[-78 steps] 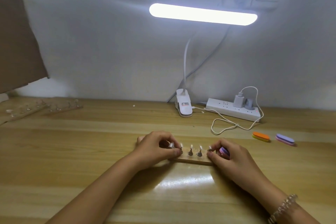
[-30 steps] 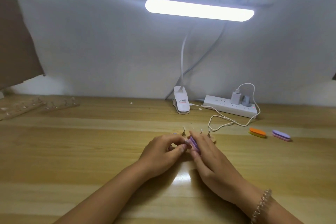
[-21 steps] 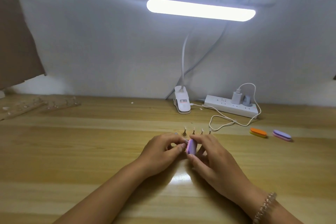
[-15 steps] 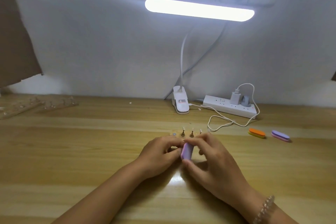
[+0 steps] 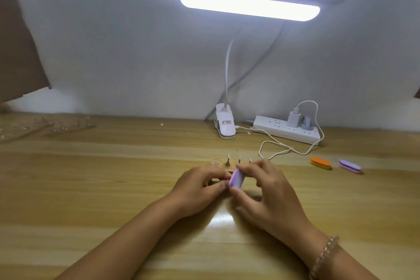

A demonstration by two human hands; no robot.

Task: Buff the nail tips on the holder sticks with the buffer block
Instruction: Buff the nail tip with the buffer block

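- The purple buffer block (image 5: 236,179) is clamped in the grip of the right hand (image 5: 269,192), with the thumb below and the fingers on top. It is held tilted just above the counter (image 5: 109,179), in front of the wooden base (image 5: 221,165).
- The fingers of the left hand (image 5: 200,185) are curled, and their tips are brought right against the block's left edge. Whether a stick is pinched in that grip cannot be told, since the spot is hidden by the fingers and the block.
- 3 holder sticks (image 5: 239,160) are seen upright in the base just behind the hands, beside 1 grey socket (image 5: 216,163) that looks vacant. From this it is judged that 1 tip is being buffed in hand.
- Short, light strokes are advised, with the block's flat face laid along the curve of the tip rather than its corner.
- The stick should be pinched low and close to the tip, so that it is not bent or flicked loose by the strokes.
- The stick is best turned a little between strokes so that both sides of the tip are covered evenly.
- The 2 spare buffers, orange (image 5: 320,163) and purple (image 5: 349,166), are left well apart to the right and are not needed yet.
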